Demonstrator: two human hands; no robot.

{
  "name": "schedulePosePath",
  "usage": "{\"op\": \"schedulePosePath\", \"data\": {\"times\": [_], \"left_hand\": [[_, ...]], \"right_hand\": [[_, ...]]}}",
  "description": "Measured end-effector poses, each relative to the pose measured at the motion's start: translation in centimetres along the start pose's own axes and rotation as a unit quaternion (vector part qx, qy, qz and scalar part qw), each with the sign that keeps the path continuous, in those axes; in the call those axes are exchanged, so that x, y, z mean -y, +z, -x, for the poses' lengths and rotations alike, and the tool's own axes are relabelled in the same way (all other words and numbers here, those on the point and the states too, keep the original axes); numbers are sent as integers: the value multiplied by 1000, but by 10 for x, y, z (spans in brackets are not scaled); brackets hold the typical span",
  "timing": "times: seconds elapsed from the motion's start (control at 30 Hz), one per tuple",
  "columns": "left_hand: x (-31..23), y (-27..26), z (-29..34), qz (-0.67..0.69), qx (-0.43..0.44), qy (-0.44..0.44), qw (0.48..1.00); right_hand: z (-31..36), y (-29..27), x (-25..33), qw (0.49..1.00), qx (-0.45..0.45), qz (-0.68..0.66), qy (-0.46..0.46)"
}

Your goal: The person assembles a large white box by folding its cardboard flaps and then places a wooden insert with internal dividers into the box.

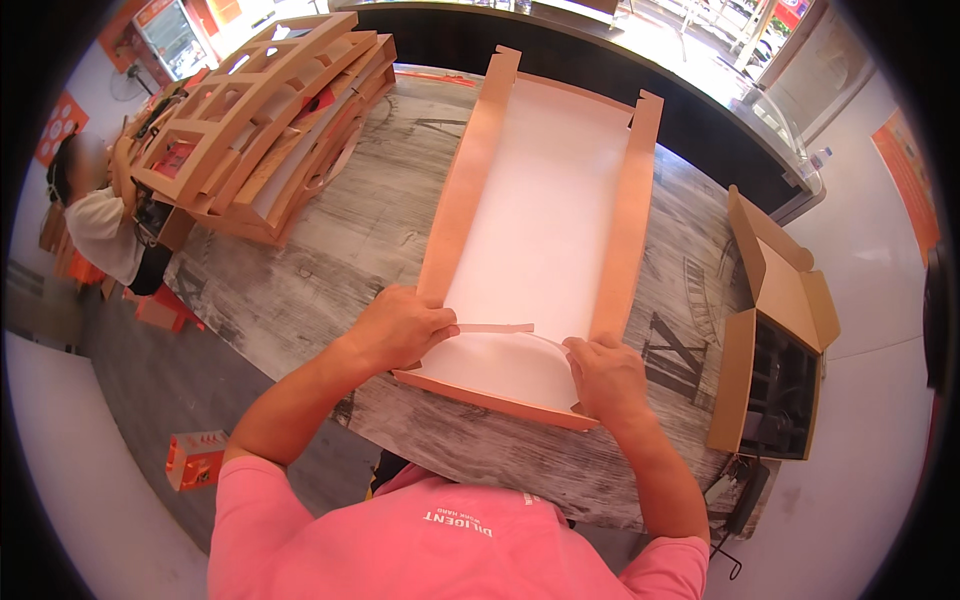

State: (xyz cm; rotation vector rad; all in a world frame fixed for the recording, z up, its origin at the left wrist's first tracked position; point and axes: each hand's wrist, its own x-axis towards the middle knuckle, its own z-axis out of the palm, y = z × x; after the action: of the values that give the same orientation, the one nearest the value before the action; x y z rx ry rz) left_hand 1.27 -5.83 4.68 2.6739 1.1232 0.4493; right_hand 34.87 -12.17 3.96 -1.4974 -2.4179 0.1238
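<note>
A long cardboard box (545,190), with a white floor and brown side walls, lies lengthwise on the table in front of me. Its long sides stand up, and a low brown edge runs across the near end. My left hand (403,328) is closed on the near left corner, fingers pinching the cardboard there. At the near right corner, my right hand (608,378) grips the other side in the same way. A narrow brown strip of flap (495,328) reaches from my left fingers toward the right, above a curved white panel. My fingers partly hide both corners.
Flattened cardboard pieces with cut-out windows (265,130) are piled at the far left of the wood-patterned table (390,215). An opened carton (770,370) with black contents stands on the right. Another person (100,225) is beyond the pile. An orange-and-white box (195,460) rests on the floor.
</note>
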Motion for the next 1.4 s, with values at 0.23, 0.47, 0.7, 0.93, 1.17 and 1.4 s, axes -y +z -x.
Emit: {"op": "schedulePosePath", "data": {"times": [0.23, 0.47, 0.7, 0.93, 1.17, 1.4], "left_hand": [[-2, 2, 6, -6, 39, 4, 999], [-4, -8, -3, -32, 108, -11, 994], [9, -1, 13, 12, 40, -9, 999], [14, -8, 16, 13, 94, 15, 995], [42, -22, 27, 108, 140, 86, 980], [47, -17, 32, 129, 118, 88, 981]], "right_hand": [[-6, -4, 4, 999, -20, -42, -12], [4, -8, 1, 998, -52, -31, -21], [2, -7, -2, 999, -10, -22, -30], [3, -17, -5, 998, 42, -47, -21], [-1, -36, -13, 984, 107, -120, -76], [9, -23, -43, 975, 115, -140, -130]]}}
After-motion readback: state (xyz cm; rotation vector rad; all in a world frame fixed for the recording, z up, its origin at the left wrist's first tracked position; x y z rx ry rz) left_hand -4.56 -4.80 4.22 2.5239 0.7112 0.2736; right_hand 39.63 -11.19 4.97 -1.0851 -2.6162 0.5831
